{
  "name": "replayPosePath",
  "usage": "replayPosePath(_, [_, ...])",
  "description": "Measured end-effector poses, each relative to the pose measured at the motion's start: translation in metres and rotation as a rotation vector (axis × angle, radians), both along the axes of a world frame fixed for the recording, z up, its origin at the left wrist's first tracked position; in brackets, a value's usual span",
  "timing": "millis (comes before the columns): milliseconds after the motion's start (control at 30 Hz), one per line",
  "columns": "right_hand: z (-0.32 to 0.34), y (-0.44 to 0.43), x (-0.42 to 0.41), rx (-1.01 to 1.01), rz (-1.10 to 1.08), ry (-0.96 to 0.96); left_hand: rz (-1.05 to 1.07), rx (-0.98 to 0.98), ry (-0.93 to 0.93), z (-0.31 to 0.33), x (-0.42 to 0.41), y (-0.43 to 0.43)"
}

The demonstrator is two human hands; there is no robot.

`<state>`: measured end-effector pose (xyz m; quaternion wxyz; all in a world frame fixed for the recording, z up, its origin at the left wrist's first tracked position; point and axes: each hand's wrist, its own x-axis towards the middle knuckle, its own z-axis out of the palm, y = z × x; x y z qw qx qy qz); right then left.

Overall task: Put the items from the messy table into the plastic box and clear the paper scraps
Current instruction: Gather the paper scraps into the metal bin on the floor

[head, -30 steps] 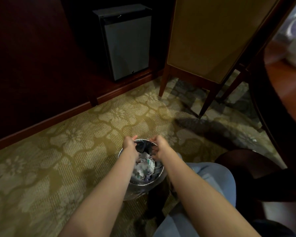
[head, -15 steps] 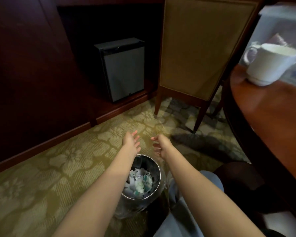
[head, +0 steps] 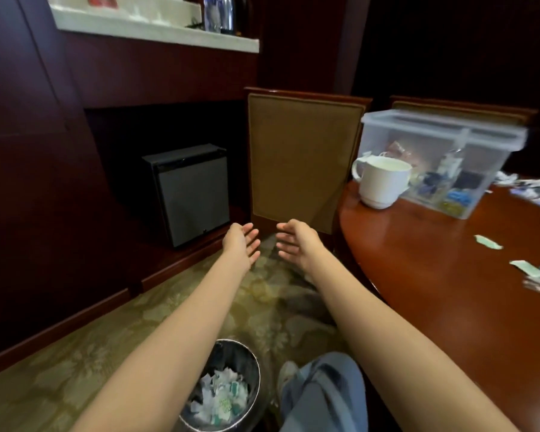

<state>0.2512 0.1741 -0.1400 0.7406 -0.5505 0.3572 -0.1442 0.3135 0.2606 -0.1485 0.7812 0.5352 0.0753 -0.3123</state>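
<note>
Two bare hands out in mid-frame, apart from each other, in the air above the patterned carpet [head: 75, 369]. Left hand [head: 242, 244]: palm turned inward, fingers nearly straight and slightly spread, nothing in it. Right hand [head: 295, 243]: much the same, palm facing the left one, fingers relaxed, nothing held.

Lower centre, between the forearms: metal bin [head: 253, 366] standing on the carpet, white and green torn paper [head: 222, 397] inside it. Just right of the bin, a knee in blue jeans [head: 325, 397].

Right side of the frame: glossy wooden table [head: 434, 291]. At upper right on it, clear plastic box [head: 384, 135] with small items inside, too blurred to name, perhaps clips among them. White cup [head: 382, 182] upright just in front of the box's left end. Paper scraps [head: 533, 188] strewn on the tabletop at the far right edge beside the box, a few more lower down near the right border.

Behind the hands: upholstered chair back [head: 300, 157]. Left of it, small grey fridge [head: 194, 198] in a dark wood recess.
</note>
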Motion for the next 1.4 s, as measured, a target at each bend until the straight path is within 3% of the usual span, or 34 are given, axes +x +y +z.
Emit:
replayPosePath(233, [0.05, -0.047, -0.046, -0.067, -0.115, -0.107, -0.095, -0.064, -0.092, 0.046, -0.033, -0.041])
replayPosePath(600, [0.061, -0.12, -0.151, -0.092, -0.417, -0.133, -0.437, -0.032, -0.228, 0.069, -0.123, -0.126])
replayPosePath(700, [0.061, -0.137, -0.184, -0.123, -0.51, -0.093, -0.549, 0.096, -0.427, 0.068, -0.149, -0.154])
replayPosePath(900, [0.064, -0.163, -0.259, -0.27, -0.704, 0.021, -0.74, 0.482, -1.093, 0.058, -0.18, -0.202])
replayPosePath(1167, [0.049, -0.192, -0.351, -0.946, -0.764, 0.639, -0.948, 0.628, -1.416, 0.041, -0.2, -0.242])
replayPosePath(1267, [0.038, -0.201, -0.373, -0.953, -0.609, 0.895, -1.03, 0.661, -1.49, 0.04, -0.206, -0.253])
replayPosePath(1400, [0.028, -0.206, -0.377, -0.921, -0.418, 0.994, -1.164, 0.615, -1.56, 0.04, -0.229, -0.265])
